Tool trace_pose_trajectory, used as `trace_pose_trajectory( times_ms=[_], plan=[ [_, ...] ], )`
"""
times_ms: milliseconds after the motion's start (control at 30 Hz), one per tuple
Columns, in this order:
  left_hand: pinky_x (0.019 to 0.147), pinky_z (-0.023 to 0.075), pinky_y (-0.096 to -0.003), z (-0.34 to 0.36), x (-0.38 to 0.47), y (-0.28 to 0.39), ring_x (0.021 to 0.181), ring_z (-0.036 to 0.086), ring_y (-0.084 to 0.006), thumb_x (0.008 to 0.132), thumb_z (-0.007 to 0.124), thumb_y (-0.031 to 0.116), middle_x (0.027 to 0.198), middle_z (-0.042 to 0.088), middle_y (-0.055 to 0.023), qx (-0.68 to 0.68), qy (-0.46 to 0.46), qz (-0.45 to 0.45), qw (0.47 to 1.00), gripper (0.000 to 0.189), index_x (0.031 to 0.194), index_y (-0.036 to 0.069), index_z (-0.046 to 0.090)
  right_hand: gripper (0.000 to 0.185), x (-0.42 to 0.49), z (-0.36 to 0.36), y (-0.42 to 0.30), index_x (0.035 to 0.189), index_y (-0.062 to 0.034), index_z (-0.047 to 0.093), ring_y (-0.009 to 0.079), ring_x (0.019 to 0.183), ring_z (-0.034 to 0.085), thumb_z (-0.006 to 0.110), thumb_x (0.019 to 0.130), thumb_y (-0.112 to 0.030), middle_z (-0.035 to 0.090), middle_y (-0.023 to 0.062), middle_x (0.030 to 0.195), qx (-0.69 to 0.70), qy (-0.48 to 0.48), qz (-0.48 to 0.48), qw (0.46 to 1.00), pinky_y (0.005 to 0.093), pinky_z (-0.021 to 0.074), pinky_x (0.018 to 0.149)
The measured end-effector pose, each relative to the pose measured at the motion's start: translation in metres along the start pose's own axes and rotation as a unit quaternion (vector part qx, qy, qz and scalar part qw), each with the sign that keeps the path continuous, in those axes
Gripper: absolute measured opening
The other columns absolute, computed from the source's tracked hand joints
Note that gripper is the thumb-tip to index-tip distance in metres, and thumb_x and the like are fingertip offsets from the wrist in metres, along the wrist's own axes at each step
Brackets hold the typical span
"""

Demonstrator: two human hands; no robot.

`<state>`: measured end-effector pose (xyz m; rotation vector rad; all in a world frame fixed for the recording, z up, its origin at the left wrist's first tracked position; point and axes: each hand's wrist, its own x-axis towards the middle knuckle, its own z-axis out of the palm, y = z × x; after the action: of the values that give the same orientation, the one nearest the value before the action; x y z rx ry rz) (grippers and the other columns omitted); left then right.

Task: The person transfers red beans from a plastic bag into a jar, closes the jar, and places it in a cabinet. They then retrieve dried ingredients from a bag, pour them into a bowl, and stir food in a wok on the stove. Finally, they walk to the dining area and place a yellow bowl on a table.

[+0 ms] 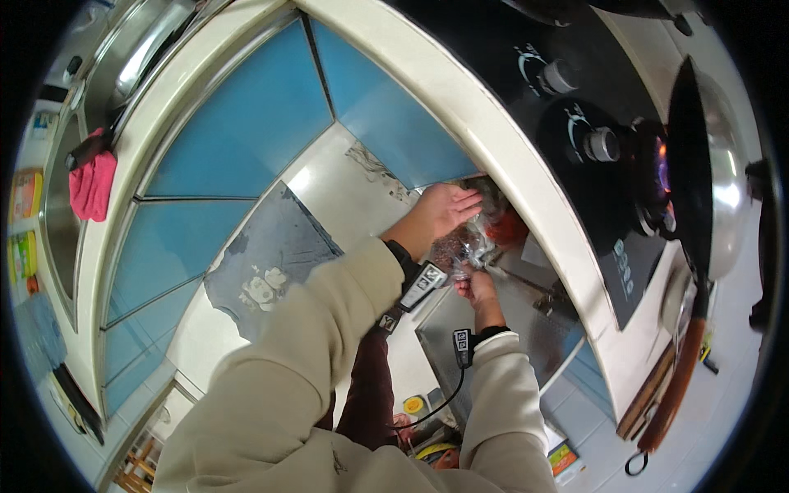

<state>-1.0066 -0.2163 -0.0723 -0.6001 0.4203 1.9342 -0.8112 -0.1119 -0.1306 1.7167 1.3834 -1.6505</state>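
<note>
My right hand point(478, 286) grips the gathered part of a clear plastic bag point(453, 249) with small dark reddish pieces inside. Just beyond it, my left hand point(449, 209) is stretched out flat beside the bag, palm partly turned up, with nothing visible in it. Both hands are in front of the open cupboard below the stove counter. Behind the bag, something red point(506, 229) shows among more clear plastic in the cupboard. The deeper contents are dim and hard to make out.
A wok point(724, 166) sits over a lit burner point(662, 166) on the black gas stove point(607, 215), its wooden handle point(675, 382) reaching past the counter. Blue cabinet doors point(246, 117) line the corner. A grey mat point(271, 259) lies on the floor. A pink cloth point(92, 185) hangs by the sink.
</note>
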Motion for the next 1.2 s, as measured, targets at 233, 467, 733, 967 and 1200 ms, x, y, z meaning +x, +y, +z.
trace_pose_trajectory(
  times_ms=[233, 467, 733, 967, 1200],
  plan=[
    [0.104, 0.0367, -0.0461, -0.003, 0.003, 0.001, 0.115, 0.045, -0.0336, 0.088, 0.055, 0.016, 0.119, 0.043, -0.0220, -0.297, -0.031, 0.114, 0.948, 0.042, 0.118, -0.007, 0.037, 0.024, 0.088, -0.033, -0.021, 0.105, -0.0090, 0.057, 0.0142, 0.055, 0.061, 0.056, 0.090, -0.028, 0.063, 0.0059, 0.073, 0.078, -0.107, -0.041, 0.990, 0.0273, 0.0510, 0.046],
    [0.098, 0.0427, -0.0424, -0.073, -0.110, 0.016, 0.104, 0.055, -0.0292, 0.088, 0.056, 0.020, 0.108, 0.055, -0.0174, -0.186, 0.075, 0.117, 0.973, 0.039, 0.118, -0.003, 0.046, 0.031, 0.170, -0.048, -0.054, 0.114, -0.0039, 0.048, 0.0217, 0.097, 0.056, 0.052, 0.092, -0.026, 0.057, 0.0105, 0.104, 0.202, -0.109, -0.205, 0.951, 0.0361, 0.0468, 0.079],
    [0.094, 0.0468, -0.0448, -0.140, -0.217, 0.065, 0.098, 0.060, -0.0301, 0.088, 0.047, 0.017, 0.103, 0.058, -0.0199, -0.154, 0.090, 0.269, 0.946, 0.032, 0.110, -0.006, 0.048, 0.041, 0.161, -0.004, -0.034, 0.127, -0.0071, 0.042, 0.0242, 0.110, 0.049, 0.052, 0.087, -0.004, 0.047, 0.0104, 0.124, 0.253, 0.053, -0.173, 0.950, 0.0450, 0.0513, 0.086],
    [0.099, 0.0422, -0.0455, -0.172, -0.259, 0.138, 0.110, 0.055, -0.0344, 0.087, 0.049, 0.018, 0.117, 0.054, -0.0258, -0.160, 0.166, 0.377, 0.897, 0.037, 0.111, -0.010, 0.045, 0.045, 0.047, 0.026, -0.032, 0.121, -0.0098, 0.052, 0.0184, 0.089, 0.057, 0.065, 0.079, -0.016, 0.057, 0.0058, 0.111, -0.200, -0.161, -0.124, 0.958, 0.0354, 0.0527, 0.066],
    [0.097, 0.0450, -0.0439, -0.196, -0.273, 0.224, 0.106, 0.057, -0.0293, 0.081, 0.055, 0.003, 0.111, 0.060, -0.0176, 0.113, 0.132, 0.400, 0.900, 0.024, 0.104, -0.002, 0.057, 0.044, -0.174, -0.043, -0.026, 0.125, -0.0083, 0.051, 0.0152, 0.100, 0.055, 0.062, 0.086, -0.027, 0.058, 0.0040, 0.110, -0.217, -0.249, -0.187, 0.925, 0.0301, 0.0469, 0.080]
  ],
)
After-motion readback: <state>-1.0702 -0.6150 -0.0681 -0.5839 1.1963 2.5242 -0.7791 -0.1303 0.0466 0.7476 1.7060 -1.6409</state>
